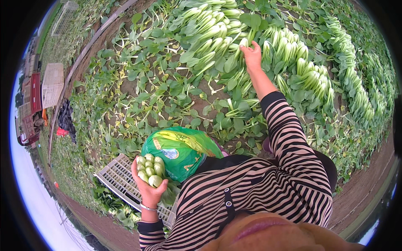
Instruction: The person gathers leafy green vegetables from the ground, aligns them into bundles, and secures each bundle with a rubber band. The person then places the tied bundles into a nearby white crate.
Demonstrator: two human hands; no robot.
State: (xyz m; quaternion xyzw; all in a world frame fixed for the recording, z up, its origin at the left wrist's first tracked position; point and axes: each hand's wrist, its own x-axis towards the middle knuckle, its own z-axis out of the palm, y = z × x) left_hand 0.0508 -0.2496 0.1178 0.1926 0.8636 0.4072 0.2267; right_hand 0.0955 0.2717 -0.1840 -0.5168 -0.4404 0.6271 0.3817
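Note:
My left hand [150, 193] is wrapped round a bunch of bok choy [150, 168], its pale rounded stem ends packed together and facing up. This bunch is over a plastic crate [121, 178], next to the green plastic bag [173, 150] at my lap. My right arm reaches far out to the cut bok choy lying in the field. There my right hand [253, 59] pinches the pale base of a single bok choy [243, 42] between thumb and fingers. Heaped bok choy [213, 31] lies just left of that hand, and another pile [289, 44] lies just right.
More bok choy forms a long row [349, 62] at the right. Loose leaves cover the soil before me. Leafy greens [119, 209] show beside the crate. At the far left are a pale crate [52, 83], a red vehicle [31, 98], dark cloth [67, 117] and a long hose [83, 54].

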